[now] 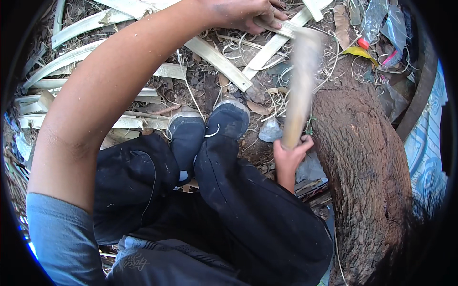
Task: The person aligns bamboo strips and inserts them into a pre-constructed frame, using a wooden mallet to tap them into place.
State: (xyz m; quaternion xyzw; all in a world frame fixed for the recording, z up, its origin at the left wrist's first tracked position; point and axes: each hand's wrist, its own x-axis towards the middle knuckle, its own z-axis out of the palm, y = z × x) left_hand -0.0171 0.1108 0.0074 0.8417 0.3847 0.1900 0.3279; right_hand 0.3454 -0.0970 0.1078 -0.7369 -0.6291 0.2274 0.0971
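Note:
My left hand [243,13] reaches far forward at the top of the view and grips a pale split cane strip [281,28]. My right hand [289,151] is closed around the wooden handle of a long chopping knife [299,90]. The blade is blurred by motion and points up toward the strip near the left hand. I sit with my dark trousers and dark shoes [210,128] between the two hands.
A thick brown log [367,162] lies to the right of the knife. Several pale split strips [95,62] and thin curled shavings [238,47] litter the ground ahead. Plastic bags [381,21] and a yellow leaf [360,51] lie at the top right.

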